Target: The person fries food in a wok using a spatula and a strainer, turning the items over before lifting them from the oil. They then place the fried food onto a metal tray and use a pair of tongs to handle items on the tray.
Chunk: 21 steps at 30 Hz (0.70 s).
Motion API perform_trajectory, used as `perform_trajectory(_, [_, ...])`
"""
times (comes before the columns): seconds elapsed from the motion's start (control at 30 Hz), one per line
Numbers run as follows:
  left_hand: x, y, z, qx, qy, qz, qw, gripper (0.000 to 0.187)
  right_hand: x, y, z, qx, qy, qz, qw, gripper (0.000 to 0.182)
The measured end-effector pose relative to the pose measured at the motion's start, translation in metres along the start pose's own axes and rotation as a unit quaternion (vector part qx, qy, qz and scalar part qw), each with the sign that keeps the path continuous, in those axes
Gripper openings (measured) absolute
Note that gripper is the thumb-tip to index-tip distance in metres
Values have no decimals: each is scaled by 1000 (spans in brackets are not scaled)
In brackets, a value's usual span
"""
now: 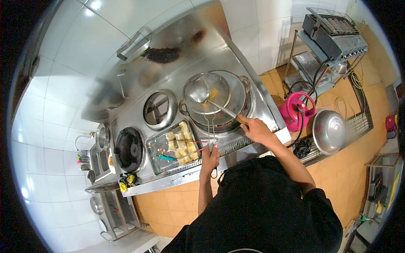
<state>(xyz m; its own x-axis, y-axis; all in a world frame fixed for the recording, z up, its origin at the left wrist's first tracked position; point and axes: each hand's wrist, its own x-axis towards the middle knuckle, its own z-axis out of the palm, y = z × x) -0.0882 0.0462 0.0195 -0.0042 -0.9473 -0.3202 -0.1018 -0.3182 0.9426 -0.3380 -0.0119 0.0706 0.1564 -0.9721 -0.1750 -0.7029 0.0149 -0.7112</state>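
Note:
My left hand (209, 159) is closed around the looped wire handle of a round strainer (222, 105). Two thin chopsticks (185, 141) with reddish ends reach from this hand over the tray. My right hand (256, 131) grips the wooden handle of a metal ladle (197, 90), whose bowl is over the strainer. Small orange-yellow pieces of food (212, 93) show beside the ladle bowl. Beneath the strainer sits a wide two-handled wok (241, 95) on the stove. Left of my left hand, a metal tray (157, 168) holds several pale yellow folded food pieces (182, 143) and a teal-handled tool (165, 157).
A bare burner ring (172, 111) and a blackened burner (128, 149) occupy the stove's left side. To the right stand a pink gas cylinder (291, 111), a large metal bowl (329, 131) and a grill (335, 36) on a rack. A yellow cloth (126, 181) hangs by the front-left corner.

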Motion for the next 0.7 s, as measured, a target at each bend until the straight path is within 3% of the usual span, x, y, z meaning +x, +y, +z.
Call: perform_trajectory(0.7, [-2, 7, 0, 5, -4, -31, 999, 24, 4, -5, 0, 6, -6, -16, 1000, 44])
